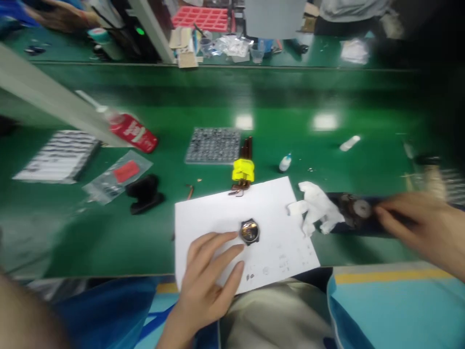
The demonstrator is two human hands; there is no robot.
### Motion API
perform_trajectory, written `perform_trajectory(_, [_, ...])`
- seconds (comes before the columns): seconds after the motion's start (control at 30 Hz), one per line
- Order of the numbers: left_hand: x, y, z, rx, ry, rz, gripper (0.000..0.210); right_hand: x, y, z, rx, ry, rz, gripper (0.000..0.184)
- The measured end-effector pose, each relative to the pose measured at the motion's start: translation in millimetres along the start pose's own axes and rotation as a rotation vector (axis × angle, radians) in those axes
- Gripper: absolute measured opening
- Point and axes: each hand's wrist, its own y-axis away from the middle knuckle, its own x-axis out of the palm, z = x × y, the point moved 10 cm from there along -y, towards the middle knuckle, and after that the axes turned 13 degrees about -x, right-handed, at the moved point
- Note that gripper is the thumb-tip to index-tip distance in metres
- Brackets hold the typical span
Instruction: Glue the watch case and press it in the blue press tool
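Note:
A round watch case (pixel 250 231) with a dark, gold-tinted face lies on a white sheet of paper (pixel 218 213). My left hand (pixel 212 278) is beside it, fingers spread, the fingertips at its left edge; it holds nothing. Off to the right, my right hand (pixel 417 225) has thumb and fingertips drawn together at the end of a dark device (pixel 352 211) with a pale round disc on it. Blur hides what those fingers grip, if anything. Crumpled white tissue (pixel 319 206) lies between the paper and the device.
Behind the paper are a yellow holder (pixel 243 170) with screwdrivers, a clear parts tray (pixel 213 145) and a small dropper bottle (pixel 285 162). Leftward are a black object (pixel 144 194), a plastic bag (pixel 118 177) and a red bottle (pixel 132 132). A person (pixel 352 12) is across the bench.

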Motion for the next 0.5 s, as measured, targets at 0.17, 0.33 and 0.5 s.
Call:
perform_trajectory(0.17, [4.5, -3, 12, 0.029, -0.044, 0.033, 0.028, -8, -17, 26, -0.151, -0.004, 0.066, 0.035])
perform_trajectory(0.33, [2.0, -11, 13, 0.022, -0.098, 0.024, 0.026, -7, 1, 9, -0.096, 0.002, 0.096, 0.036])
perform_trajectory(0.5, [13.3, -15, 29, -0.028, -0.201, 0.098, 0.032, -25, 11, 11, -0.03, 0.078, 0.067, 0.045])
